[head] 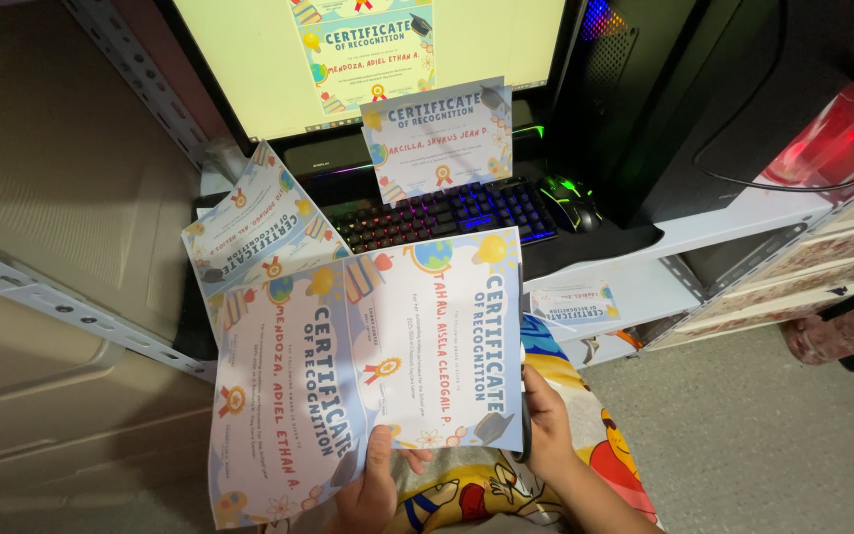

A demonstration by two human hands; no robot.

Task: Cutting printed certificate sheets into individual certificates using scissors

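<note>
Fanned printed certificates (pixel 368 366) held over the lap, below the tabletop's front edge. Left hand (pixel 368 494) pinches the bottom edge, right hand (pixel 549 425) grips the right side. Thin, floppy paper, probably creases easily, so edges are safest. Keyboard (pixel 447 213) behind.

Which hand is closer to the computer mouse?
Right. The right hand grips the right edge of the certificates, below the mouse. The left hand holds their bottom edge, lower and farther left, so farther away.
</note>
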